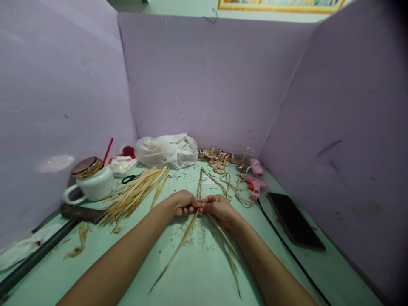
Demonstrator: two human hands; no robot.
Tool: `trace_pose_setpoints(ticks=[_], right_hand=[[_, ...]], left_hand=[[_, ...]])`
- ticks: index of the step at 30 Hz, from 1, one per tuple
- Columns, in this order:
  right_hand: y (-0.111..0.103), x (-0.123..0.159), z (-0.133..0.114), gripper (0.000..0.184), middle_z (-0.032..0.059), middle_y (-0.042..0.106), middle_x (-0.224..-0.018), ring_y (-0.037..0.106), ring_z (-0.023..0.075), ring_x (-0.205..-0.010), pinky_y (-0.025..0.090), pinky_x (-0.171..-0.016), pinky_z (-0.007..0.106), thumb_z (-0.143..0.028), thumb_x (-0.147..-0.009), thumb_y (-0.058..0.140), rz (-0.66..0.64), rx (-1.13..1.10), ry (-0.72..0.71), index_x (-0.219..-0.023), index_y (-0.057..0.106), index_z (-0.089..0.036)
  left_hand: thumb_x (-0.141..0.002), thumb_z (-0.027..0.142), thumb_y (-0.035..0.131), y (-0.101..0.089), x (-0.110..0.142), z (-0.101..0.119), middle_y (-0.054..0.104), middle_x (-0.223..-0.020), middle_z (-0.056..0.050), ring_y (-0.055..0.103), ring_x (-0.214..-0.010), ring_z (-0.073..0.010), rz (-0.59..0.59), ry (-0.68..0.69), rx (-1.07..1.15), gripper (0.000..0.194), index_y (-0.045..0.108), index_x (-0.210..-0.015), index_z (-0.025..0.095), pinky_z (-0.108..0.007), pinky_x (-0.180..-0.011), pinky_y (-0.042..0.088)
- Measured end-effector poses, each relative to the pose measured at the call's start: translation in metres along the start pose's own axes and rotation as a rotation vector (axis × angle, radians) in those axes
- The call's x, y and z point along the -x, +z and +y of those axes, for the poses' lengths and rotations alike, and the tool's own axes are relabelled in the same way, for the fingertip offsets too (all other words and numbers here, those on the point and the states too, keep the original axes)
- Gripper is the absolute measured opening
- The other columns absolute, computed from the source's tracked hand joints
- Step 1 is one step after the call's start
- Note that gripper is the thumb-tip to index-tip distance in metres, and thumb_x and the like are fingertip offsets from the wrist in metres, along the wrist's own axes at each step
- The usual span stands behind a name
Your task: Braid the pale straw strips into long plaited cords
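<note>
My left hand (185, 203) and my right hand (218, 207) meet at the middle of the table, fingers pinched on a thin braided straw cord (200, 183). Beyond my fingers the finished-looking braid runs away from me, then folds back in loops to the right. Loose straw strands (181, 246) fan out from the pinch toward me, one to the left and others under my right hand. The crossing of the strands is hidden by my fingertips. Left of my forearm lies a bundle of dry straw strips (137, 193).
At left stand a white mug (97, 185) with a lid and a hammer (84, 214); scissors (129, 178) lie behind the straw. A white plastic bag (167, 151) and woven straw pieces (218, 159) line the back. On the right are a pink glue gun (256, 186) and a phone (296, 221).
</note>
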State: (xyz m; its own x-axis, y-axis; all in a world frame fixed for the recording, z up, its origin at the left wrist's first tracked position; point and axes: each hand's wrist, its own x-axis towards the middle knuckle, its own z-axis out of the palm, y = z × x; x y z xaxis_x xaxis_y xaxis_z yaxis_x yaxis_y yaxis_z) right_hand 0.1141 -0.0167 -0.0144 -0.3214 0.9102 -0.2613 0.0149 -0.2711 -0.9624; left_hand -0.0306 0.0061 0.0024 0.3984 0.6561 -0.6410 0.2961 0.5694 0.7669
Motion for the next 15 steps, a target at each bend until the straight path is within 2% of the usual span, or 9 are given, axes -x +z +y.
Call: trace_pose_setpoints(ticks=[3, 6, 10, 13, 15], right_hand=[[-0.001, -0.002, 0.001, 0.008, 0.0010, 0.060, -0.050, 0.043, 0.0043, -0.039, 0.024, -0.039, 0.017, -0.015, -0.055, 0.060, 0.018, 0.013, 0.025, -0.060, 0.057, -0.011], [-0.002, -0.007, 0.005, 0.002, -0.0005, 0.058, -0.048, 0.044, 0.0052, -0.041, 0.029, -0.042, 0.017, -0.013, -0.055, 0.057, 0.054, 0.127, -0.008, -0.056, 0.056, -0.012], [-0.002, -0.010, 0.011, 0.009, 0.0026, 0.062, -0.054, 0.051, 0.0095, -0.050, 0.033, -0.048, 0.019, -0.012, -0.057, 0.053, 0.162, 0.563, -0.148, -0.058, 0.062, -0.012], [0.001, -0.003, 0.007, 0.018, 0.0054, 0.066, -0.062, 0.054, 0.0124, -0.057, 0.033, -0.051, 0.020, -0.014, -0.060, 0.051, 0.280, 0.876, -0.231, -0.066, 0.067, -0.014], [0.004, 0.005, 0.000, 0.020, 0.0073, 0.067, -0.065, 0.055, 0.0138, -0.060, 0.032, -0.052, 0.022, -0.015, -0.061, 0.050, 0.356, 1.020, -0.234, -0.067, 0.069, -0.015]], left_hand=[[-0.069, 0.008, 0.048, 0.001, -0.002, 0.001, 0.050, -0.047, -0.001, 0.034, -0.033, -0.0008, -0.012, -0.024, 0.048, 0.014, 0.056, -0.058, 0.007, -0.011, -0.032, 0.022], [-0.068, 0.007, 0.046, 0.007, -0.002, 0.001, 0.042, -0.038, 0.001, 0.035, -0.032, -0.0029, 0.118, -0.035, -0.018, 0.016, 0.053, -0.053, 0.008, -0.013, -0.033, 0.025], [-0.063, 0.009, 0.051, 0.018, -0.001, 0.000, 0.038, -0.032, 0.003, 0.033, -0.029, -0.0049, 0.331, 0.001, -0.192, 0.019, 0.046, -0.044, 0.012, -0.017, -0.033, 0.023], [-0.059, 0.013, 0.054, 0.024, 0.001, -0.001, 0.037, -0.032, 0.003, 0.032, -0.030, -0.0048, 0.409, 0.047, -0.243, 0.019, 0.045, -0.043, 0.012, -0.018, -0.034, 0.023], [-0.057, 0.014, 0.055, 0.026, 0.002, -0.001, 0.037, -0.032, 0.003, 0.032, -0.030, -0.0047, 0.430, 0.077, -0.249, 0.019, 0.044, -0.042, 0.012, -0.018, -0.035, 0.023]])
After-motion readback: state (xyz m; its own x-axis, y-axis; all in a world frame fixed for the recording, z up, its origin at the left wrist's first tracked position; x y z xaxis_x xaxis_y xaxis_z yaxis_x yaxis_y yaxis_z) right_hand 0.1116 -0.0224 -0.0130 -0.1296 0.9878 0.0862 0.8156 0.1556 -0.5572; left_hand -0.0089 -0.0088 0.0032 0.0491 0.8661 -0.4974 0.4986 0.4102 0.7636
